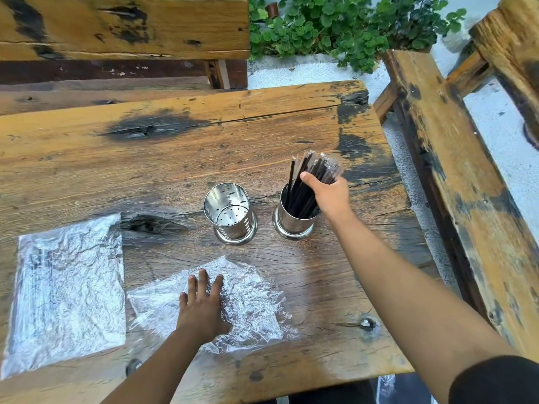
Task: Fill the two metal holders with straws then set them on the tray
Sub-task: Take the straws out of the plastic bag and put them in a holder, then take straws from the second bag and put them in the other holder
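Observation:
Two shiny perforated metal holders stand side by side mid-table. The left holder (230, 217) is empty. The right holder (293, 223) contains a bundle of black wrapped straws (315, 173), their tops sticking out above its rim. My right hand (329, 196) grips that bundle at the holder's mouth. My left hand (202, 307) lies flat, fingers spread, on a crumpled clear plastic bag (250, 304) near the front of the table. A foil-covered flat sheet or tray (67, 290) lies at the left front.
The wooden table (175, 158) has dark burn marks and knots. A wooden bench (455, 170) runs along its right side, and another heavy wooden slab (122, 24) stands behind. Green plants (335, 27) grow at the back.

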### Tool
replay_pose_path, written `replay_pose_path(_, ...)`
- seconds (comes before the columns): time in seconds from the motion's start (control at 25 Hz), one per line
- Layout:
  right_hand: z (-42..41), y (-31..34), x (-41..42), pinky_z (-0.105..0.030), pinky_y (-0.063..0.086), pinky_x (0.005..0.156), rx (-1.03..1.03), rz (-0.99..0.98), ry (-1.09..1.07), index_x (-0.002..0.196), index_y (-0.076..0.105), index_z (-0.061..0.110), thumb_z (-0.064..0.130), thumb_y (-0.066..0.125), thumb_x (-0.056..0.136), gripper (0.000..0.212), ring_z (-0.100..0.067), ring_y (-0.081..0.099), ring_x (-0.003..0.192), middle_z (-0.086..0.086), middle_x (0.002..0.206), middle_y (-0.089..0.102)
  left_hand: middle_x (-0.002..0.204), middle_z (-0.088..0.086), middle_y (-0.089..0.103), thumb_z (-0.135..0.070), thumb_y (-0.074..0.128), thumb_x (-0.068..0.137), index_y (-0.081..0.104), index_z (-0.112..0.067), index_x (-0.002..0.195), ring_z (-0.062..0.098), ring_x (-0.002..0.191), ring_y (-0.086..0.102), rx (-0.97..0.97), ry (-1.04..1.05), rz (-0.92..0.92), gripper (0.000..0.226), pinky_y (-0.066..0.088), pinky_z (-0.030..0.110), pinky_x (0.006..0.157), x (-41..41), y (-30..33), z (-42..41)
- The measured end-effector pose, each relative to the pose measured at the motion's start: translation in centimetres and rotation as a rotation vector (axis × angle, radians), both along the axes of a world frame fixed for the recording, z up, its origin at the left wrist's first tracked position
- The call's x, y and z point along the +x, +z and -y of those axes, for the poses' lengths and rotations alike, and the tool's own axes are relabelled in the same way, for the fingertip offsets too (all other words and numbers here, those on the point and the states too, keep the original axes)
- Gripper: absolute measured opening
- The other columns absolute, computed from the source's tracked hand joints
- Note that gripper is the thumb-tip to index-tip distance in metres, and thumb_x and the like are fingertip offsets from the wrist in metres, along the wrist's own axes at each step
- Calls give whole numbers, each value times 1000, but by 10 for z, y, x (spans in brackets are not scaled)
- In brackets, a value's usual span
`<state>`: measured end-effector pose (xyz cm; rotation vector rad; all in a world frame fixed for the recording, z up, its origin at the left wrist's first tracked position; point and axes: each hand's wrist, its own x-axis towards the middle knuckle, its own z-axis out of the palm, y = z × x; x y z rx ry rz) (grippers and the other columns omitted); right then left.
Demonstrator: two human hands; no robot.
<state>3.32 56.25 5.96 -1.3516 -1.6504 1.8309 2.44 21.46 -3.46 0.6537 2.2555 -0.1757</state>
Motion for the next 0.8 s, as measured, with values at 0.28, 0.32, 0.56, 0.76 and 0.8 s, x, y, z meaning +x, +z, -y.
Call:
replay_pose_path(0.28, 6, 5, 3, -18, 55, 75, -70, 6, -2, 85, 65, 27, 26, 82, 85, 17, -8, 72, 91, 10, 86, 72, 165, 15, -30, -55, 78, 78, -11, -28, 162, 40, 153, -23, 2, -8, -11, 126, 6, 57, 127, 1, -1, 1)
replay_pose_path(0.32, 7, 3, 6, -19, 54, 79, -69, -2, 17, 87, 63, 29, 26, 83, 84, 20, -7, 71, 94, 12, 88, 71, 165, 15, -30, -56, 78, 78, -10, -28, 162, 40, 154, -23, 7, -11, -13, 125, 6, 56, 127, 1, -1, 1)
replay_pose_path(0.56, 12, -19, 50, -34, 41, 108, -124, 11, 82, 147, 47, 26, 34, 80, 78, 76, -8, 59, 127, 11, 134, 65, 167, 15, -26, -62, 75, 78, -12, -30, 162, 39, 155, -18, 11, -35, -34, 124, 9, 55, 127, 0, 2, 1)
replay_pose_path(0.76, 105, -63, 111, -22, 47, 84, 146, 468, 19, 123, 61, 11, 8, 58, 96, 27, -22, 62, 102, -5, 114, 64, 167, 15, -25, -67, 69, 80, -12, -29, 162, 40, 155, -17, 23, -9, -45, 121, 10, 55, 126, 7, 4, 0)
replay_pose_path(0.8, 129, -71, 120, -26, 50, 87, 188, 495, 132, 118, 63, 12, 7, 60, 95, 24, -22, 62, 101, -1, 108, 62, 167, 16, -24, -68, 68, 80, -11, -29, 162, 40, 155, -16, 26, -9, -51, 121, 11, 56, 126, 7, 4, -1)
